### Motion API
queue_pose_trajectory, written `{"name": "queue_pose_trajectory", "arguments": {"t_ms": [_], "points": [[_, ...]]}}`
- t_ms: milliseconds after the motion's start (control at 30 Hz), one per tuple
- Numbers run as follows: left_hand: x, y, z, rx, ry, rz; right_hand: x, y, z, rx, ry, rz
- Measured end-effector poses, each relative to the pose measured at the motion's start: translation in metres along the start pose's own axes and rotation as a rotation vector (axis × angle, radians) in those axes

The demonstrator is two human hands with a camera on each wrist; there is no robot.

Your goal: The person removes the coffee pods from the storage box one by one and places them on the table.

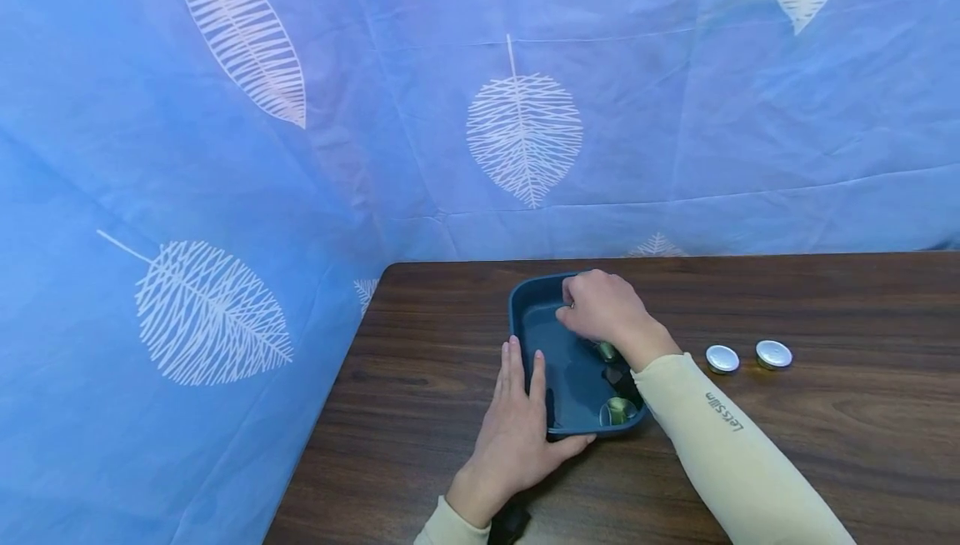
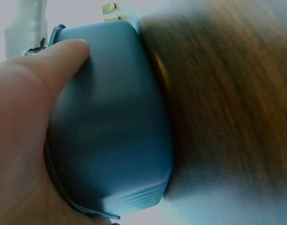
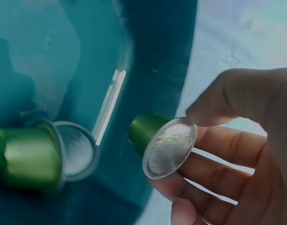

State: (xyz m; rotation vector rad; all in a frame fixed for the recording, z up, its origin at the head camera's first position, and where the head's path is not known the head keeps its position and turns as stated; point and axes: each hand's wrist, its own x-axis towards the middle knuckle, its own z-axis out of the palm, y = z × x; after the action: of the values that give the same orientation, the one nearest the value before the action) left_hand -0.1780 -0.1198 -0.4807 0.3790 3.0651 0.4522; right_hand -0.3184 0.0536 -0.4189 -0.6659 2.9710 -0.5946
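A dark blue tray (image 1: pixel 558 370) with rounded corners sits on the table. My right hand (image 1: pixel 603 307) is over its far end, pinching a green coffee capsule (image 3: pixel 150 136) with a silver foil lid between thumb and fingers. Another green capsule (image 3: pixel 31 157) lies on its side nearby in the tray. Toward the near end, a further green capsule (image 1: pixel 618 411) rests in the corner. My left hand (image 1: pixel 513 437) lies against the tray's near left corner, fingers straight along the left side. Its thumb (image 2: pixel 68 56) presses the outer near wall.
Right of the tray, two capsules stand lid up on the table: one silver-topped capsule (image 1: pixel 722 359) and a second capsule (image 1: pixel 773 354). The brown wooden table (image 1: pixel 420 345) ends at the left and far edges, before a blue leaf-patterned cloth (image 1: pixel 420 112).
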Motion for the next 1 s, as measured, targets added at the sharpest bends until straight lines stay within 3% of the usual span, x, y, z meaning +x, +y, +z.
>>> {"name": "queue_pose_trajectory", "arguments": {"t_ms": [500,767,1000], "points": [[-0.002,0.002,-0.002,-0.048,-0.008,0.001,-0.022,0.009,-0.037,-0.072,0.045,0.018],[-0.003,0.000,-0.002,-0.034,-0.014,0.000,-0.026,0.012,-0.032,-0.027,0.064,-0.018],[-0.003,0.001,-0.002,-0.026,-0.014,0.009,-0.029,0.012,-0.027,0.022,0.013,-0.037]]}}
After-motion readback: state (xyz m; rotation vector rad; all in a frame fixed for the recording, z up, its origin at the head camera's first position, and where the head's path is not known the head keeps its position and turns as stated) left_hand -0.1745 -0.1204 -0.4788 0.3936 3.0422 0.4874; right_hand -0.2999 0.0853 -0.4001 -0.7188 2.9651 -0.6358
